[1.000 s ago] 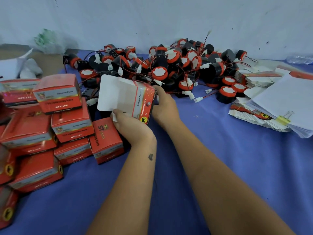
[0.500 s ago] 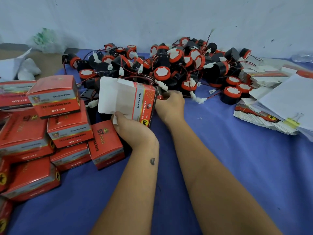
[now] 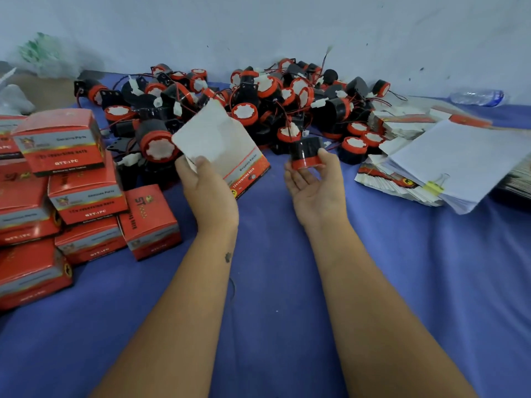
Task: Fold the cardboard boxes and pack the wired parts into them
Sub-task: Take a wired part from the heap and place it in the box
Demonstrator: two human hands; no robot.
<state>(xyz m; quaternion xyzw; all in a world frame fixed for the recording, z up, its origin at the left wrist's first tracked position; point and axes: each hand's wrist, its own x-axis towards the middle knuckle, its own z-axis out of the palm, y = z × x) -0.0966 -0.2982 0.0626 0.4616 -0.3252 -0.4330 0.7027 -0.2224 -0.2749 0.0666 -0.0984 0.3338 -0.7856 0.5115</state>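
My left hand [image 3: 209,191] grips a red cardboard box [image 3: 221,145] by its lower corner, its white inner flap facing me. My right hand [image 3: 314,182], palm up, pinches a black wired part with a red rim [image 3: 306,152] between thumb and fingers, just right of the box. Behind both hands a big heap of black and red wired parts [image 3: 258,101] with white connectors lies against the wall.
Several closed red boxes [image 3: 74,185] are stacked at the left. A stack of flat unfolded boxes [image 3: 385,179] under clipped white paper [image 3: 465,162] lies at the right. A plastic bottle [image 3: 477,96] lies by the wall. Blue cloth [image 3: 273,282] covers the table.
My right hand has come back from the heap holding a wired part, palm turned up. My left hand has tilted the box so its white flap faces me.
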